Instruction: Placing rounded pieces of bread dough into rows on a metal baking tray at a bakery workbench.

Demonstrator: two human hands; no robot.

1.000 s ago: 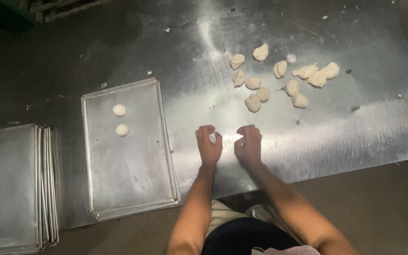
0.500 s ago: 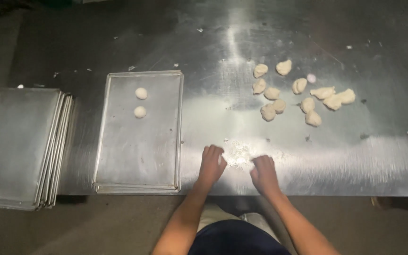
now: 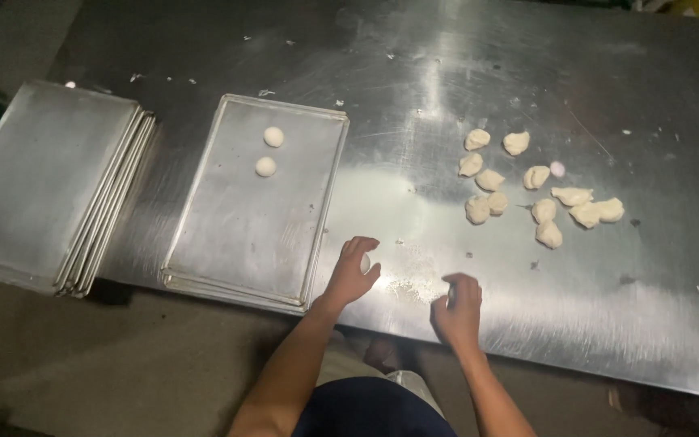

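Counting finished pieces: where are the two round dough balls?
In the head view, the two round dough balls sit on the baking tray, near its far edge, left of both hands.

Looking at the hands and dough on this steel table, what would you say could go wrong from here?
1. The left hand cups a dough ball close to the table front edge; it might roll off.
2. The tray slightly overhangs that edge and could be knocked by the left arm.
3. The raw dough pieces lie uncovered and may dry.
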